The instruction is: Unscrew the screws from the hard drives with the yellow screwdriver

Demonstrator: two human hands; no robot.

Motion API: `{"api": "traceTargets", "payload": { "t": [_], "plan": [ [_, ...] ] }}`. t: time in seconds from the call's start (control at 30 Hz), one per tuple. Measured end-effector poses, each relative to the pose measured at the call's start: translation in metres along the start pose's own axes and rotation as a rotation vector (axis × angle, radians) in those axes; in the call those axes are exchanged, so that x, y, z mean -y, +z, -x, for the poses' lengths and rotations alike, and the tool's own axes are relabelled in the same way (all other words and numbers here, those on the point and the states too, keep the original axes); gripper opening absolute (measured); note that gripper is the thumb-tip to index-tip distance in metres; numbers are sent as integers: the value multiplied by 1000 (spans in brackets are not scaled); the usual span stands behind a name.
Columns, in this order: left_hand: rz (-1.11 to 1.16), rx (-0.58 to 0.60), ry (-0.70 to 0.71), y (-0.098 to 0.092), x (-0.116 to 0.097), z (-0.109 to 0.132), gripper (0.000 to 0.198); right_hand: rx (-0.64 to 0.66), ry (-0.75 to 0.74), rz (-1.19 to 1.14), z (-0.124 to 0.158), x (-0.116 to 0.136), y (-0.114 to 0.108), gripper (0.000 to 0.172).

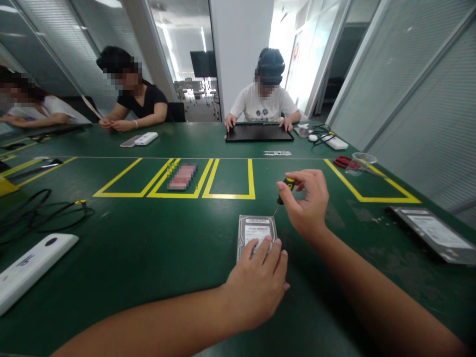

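Note:
A silver hard drive (256, 229) with a white label lies flat on the green table (148, 258) in front of me. My left hand (256, 282) rests on its near end, fingers stretched out and pressing down. My right hand (308, 201) is closed in a pinch on a small screwdriver (286, 188) with a black and yellow handle. The screwdriver stands nearly upright, its thin tip at the drive's far right corner.
A second hard drive (433, 233) lies at the right. Red scissors (344, 161) and a clear cup (362, 161) sit beyond it. A white device (29, 265) and black cables (33, 213) are at the left. Yellow tape boxes (230, 178) mark the middle. Three people sit across the table.

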State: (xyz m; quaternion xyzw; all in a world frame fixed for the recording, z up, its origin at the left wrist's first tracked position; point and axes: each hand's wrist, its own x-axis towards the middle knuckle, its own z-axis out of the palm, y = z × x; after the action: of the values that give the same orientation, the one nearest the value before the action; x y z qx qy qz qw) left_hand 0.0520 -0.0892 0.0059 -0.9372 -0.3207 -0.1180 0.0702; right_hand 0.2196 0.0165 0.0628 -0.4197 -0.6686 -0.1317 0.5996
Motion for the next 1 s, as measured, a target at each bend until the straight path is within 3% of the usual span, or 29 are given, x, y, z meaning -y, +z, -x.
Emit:
{"api": "traceTargets", "payload": {
  "t": [0.13, 0.27, 0.47, 1.0],
  "plan": [
    [-3, 1, 1, 1, 0, 0, 55, -6, -10, -7, 1, 0, 0, 14],
    [-7, 1, 0, 1, 1, 1, 55, -19, 39, -32, 4, -3, 2, 27],
    [-12, -3, 5, 1, 1, 1, 55, 7, 16, -44, 2, -2, 1, 12],
    [-10, -7, 1, -1, 1, 0, 55, 45, 29, -51, 0, 0, -1, 15]
  ]
}}
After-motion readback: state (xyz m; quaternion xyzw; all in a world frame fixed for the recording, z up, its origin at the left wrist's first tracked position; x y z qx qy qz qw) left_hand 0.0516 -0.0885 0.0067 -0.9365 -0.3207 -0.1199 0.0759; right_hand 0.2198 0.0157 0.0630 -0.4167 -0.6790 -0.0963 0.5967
